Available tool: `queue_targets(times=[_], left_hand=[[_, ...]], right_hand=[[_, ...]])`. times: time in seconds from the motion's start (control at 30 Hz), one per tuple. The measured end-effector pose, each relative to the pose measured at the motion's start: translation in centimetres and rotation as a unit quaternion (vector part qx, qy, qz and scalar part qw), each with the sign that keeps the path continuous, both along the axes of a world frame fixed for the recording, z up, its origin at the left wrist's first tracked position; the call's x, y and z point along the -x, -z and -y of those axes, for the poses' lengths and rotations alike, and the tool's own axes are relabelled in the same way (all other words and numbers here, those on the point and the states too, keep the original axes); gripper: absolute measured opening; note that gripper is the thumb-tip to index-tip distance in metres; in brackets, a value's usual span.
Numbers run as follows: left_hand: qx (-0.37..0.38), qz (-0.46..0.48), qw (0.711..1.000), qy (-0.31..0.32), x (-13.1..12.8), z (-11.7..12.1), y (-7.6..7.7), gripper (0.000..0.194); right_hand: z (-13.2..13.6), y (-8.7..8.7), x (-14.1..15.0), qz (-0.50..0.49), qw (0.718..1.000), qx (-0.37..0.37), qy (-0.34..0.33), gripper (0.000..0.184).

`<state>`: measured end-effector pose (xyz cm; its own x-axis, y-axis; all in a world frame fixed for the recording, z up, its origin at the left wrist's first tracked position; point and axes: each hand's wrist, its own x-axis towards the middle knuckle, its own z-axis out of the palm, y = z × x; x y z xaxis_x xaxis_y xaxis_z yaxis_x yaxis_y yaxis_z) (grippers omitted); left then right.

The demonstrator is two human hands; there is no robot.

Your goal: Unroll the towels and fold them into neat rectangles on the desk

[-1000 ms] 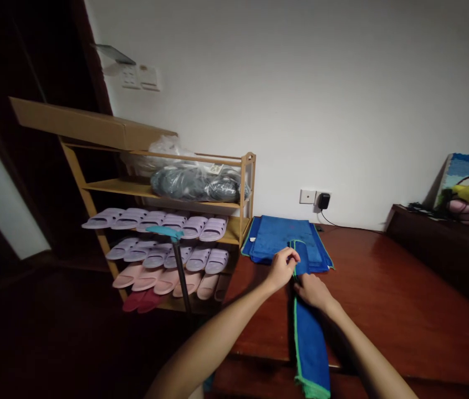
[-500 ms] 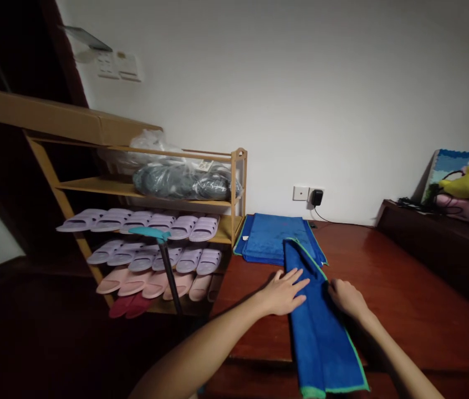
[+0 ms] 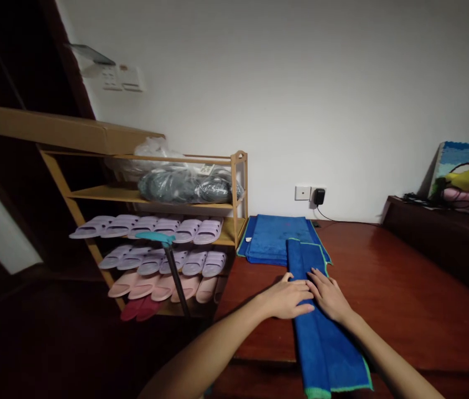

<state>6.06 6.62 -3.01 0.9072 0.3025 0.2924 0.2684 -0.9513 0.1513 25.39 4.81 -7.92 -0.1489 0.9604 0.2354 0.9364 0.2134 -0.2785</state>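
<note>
A blue towel point(image 3: 317, 343) with green edging lies folded lengthwise into a long strip. Its near end hangs past the front edge of the wooden table point(image 3: 417, 310). My left hand point(image 3: 290, 297) rests on the strip from the left, fingers stretched across it. From the right, my right hand point(image 3: 329, 293) lies flat on the same towel, its fingertips touching or almost touching the left hand. Behind them sits a stack of folded blue towels point(image 3: 278, 233), and the far end of the strip overlaps its front edge.
Left of the table stands a wooden shoe rack point(image 3: 240, 199) with rows of purple slippers point(image 3: 209, 230) and pink slippers point(image 3: 163, 287). A black pole with a teal top point(image 3: 155, 237) leans before it. A plugged-in adapter point(image 3: 319, 196) trails its cord along the wall.
My right hand has let go of the towel's right edge and moved left to lie flat on it. The raised edge at the far end is now down. My left hand stays on the towel.
</note>
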Motion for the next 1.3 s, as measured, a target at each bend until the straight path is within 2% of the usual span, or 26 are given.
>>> queue_targets(times=[0.17, 0.37, 0.47, 0.57, 0.63, 0.73, 0.83, 0.9, 1.03, 1.2, 1.3], left_hand=[[-0.018, -0.018, 0.999, -0.038, 1.9, 0.2, -1.5, 0.023], [-0.019, -0.061, 0.993, -0.104, 8.0, 1.5, -2.5, 0.028], [-0.029, -0.060, 0.985, -0.158, 9.8, 2.3, -3.1, 0.028], [-0.023, -0.016, 0.984, -0.176, 8.7, 3.4, -3.6, 0.028], [-0.023, -0.008, 0.991, -0.131, 6.8, 4.1, -3.5, 0.030], [-0.034, -0.028, 0.996, -0.077, 3.5, 4.7, -2.5, 0.037], [-0.017, -0.065, 0.992, -0.109, 1.7, 4.2, -1.1, 0.051], [0.008, -0.112, 0.985, -0.133, 1.9, 3.6, -0.6, 0.055], [0.043, -0.171, 0.971, -0.164, 5.3, 2.9, -1.1, 0.049], [0.078, -0.192, 0.946, -0.251, 11.1, 4.1, -2.4, 0.050], [0.101, -0.217, 0.931, -0.275, 13.2, 4.6, -2.7, 0.051]], right_hand=[[0.2, -0.1, 0.0, 0.024, 1.000, 0.000, 0.004, 0.056], [0.3, -0.3, 0.3, 0.025, 1.000, 0.001, 0.012, 0.057], [0.4, -0.3, 0.4, 0.027, 1.000, 0.006, 0.012, 0.057], [0.4, -0.2, 0.3, 0.028, 1.000, 0.005, 0.013, 0.057], [0.3, 0.0, 0.2, 0.028, 1.000, 0.000, 0.011, 0.056], [0.1, 0.4, 0.0, 0.029, 1.000, -0.007, 0.007, 0.055], [-0.1, 0.6, -0.1, 0.029, 0.999, -0.012, 0.003, 0.054], [-0.1, 0.6, -0.2, 0.029, 0.999, -0.015, 0.002, 0.055], [0.0, 0.4, -0.1, 0.036, 0.999, -0.016, 0.006, 0.057], [0.0, 0.5, -0.1, 0.035, 0.999, -0.019, 0.009, 0.057], [-0.1, 0.9, -0.1, 0.032, 0.999, -0.024, 0.009, 0.057]])
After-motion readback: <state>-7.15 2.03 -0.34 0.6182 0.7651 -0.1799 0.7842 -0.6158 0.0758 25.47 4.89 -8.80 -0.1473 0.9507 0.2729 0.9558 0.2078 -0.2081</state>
